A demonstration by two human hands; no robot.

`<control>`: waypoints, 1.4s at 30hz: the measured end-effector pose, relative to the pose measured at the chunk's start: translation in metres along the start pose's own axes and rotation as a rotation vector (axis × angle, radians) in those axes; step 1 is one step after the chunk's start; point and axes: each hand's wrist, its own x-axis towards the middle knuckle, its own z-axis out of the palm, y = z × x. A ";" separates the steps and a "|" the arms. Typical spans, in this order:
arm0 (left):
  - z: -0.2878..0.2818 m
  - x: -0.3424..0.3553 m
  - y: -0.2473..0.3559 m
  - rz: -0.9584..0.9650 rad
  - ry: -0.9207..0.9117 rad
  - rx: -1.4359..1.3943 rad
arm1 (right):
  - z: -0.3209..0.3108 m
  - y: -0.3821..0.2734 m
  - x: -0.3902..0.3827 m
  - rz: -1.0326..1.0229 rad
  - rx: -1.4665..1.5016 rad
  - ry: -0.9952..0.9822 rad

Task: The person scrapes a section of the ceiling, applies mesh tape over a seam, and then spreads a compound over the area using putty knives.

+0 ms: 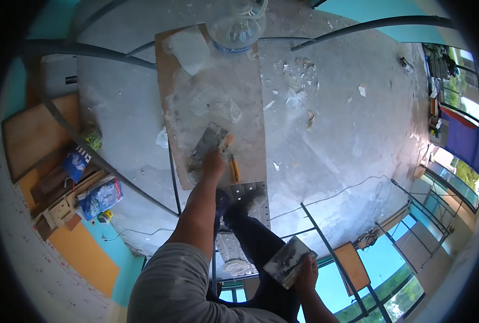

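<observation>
My left hand (213, 162) reaches forward over a dusty board (245, 118), its fingers closed around a trowel (208, 138). That trowel has a grey rectangular blade and a tan handle, and it is low over or resting on the board; which one I cannot tell. Just right of this hand lies a yellow-handled cutter knife (234, 168). Near my right thigh, my right hand (307, 273) grips the edge of a flat rectangular metal plate (288, 261) smeared with white plaster. Crumpled clear plastic (218, 105) sits farther up the board.
At the board's far end stand a large clear plastic bottle (236, 29) and a whitish sheet (190, 51). Dark metal scaffold bars (105, 167) run on both sides. Below is a concrete floor (331, 134) with scattered scraps and a cable (341, 194). Bags (100, 196) lie at left.
</observation>
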 end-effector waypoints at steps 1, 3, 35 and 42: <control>0.006 0.004 0.024 0.016 -0.030 0.009 | -0.009 -0.002 0.002 -0.013 -0.012 0.037; 0.015 0.011 0.029 0.017 -0.047 0.034 | -0.010 -0.005 0.004 -0.050 0.134 -0.062; -0.016 0.132 -0.073 -0.398 0.123 -1.868 | 0.027 -0.041 0.020 -0.050 0.071 0.013; -0.049 0.104 -0.075 -0.250 0.059 -1.964 | 0.023 -0.042 0.027 -0.102 -0.072 -0.164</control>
